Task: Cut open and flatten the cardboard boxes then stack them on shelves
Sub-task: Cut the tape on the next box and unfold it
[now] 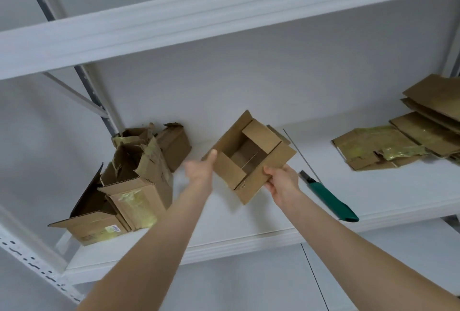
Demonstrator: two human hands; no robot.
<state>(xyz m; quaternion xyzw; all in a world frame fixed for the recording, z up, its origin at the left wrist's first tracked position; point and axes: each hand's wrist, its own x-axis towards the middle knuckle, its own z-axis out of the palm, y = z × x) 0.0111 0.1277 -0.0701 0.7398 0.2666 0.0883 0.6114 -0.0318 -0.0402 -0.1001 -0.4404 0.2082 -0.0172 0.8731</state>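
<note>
Small brown cardboard box [251,158], top flaps open, was held above the white metal shelf [224,226]. Its bottom seam looked closed, so forcing it flat could tear the panels, and a slipping grip might drop it onto the green-handled utility knife [331,201] lying near. Left hand [200,171] gripped the left edge, thumb on top; right hand [281,181] pinched the near flap, both arms outstretched.

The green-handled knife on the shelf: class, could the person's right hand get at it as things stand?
Probably yes, once freed. The knife lies on the shelf just beside the right hand, nothing between them, but its fingers grip the small box.
</note>
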